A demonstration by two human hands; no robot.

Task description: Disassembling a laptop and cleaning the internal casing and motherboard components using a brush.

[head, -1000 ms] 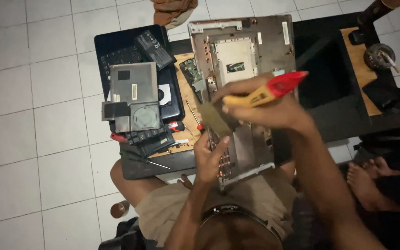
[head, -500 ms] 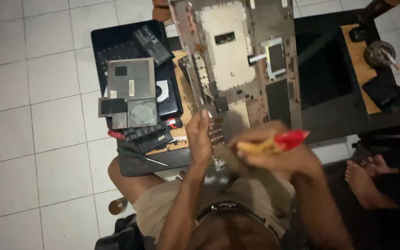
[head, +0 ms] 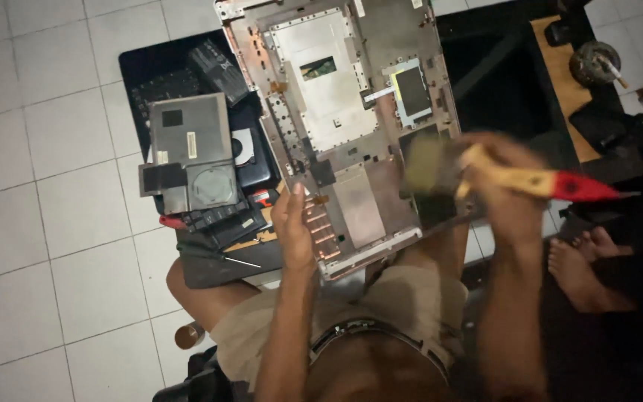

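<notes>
A stripped laptop shell (head: 336, 112), silver-grey with bare metal plates, lies tilted across my lap and a low black table (head: 485, 97). My left hand (head: 293, 227) grips the shell's near left edge, thumb on top. My right hand (head: 504, 186) is shut on a paintbrush (head: 530, 181) with a pale wooden handle, a red tip and wide bristles. The brush is blurred with motion and its bristles sit over the shell's near right corner.
Left of the shell lie a grey drive casing (head: 187, 145), a black keyboard part (head: 161, 85), a black battery (head: 219, 67) and a screwdriver (head: 221, 255). A wooden board (head: 560, 82) with a round object (head: 593, 61) lies far right. A bare foot (head: 582, 268) rests on white floor tiles (head: 53, 223).
The shell has shifted left and nearer in view. My right hand with the brush moved up and right over the shell's near right corner. My left hand slid to the near left edge.
</notes>
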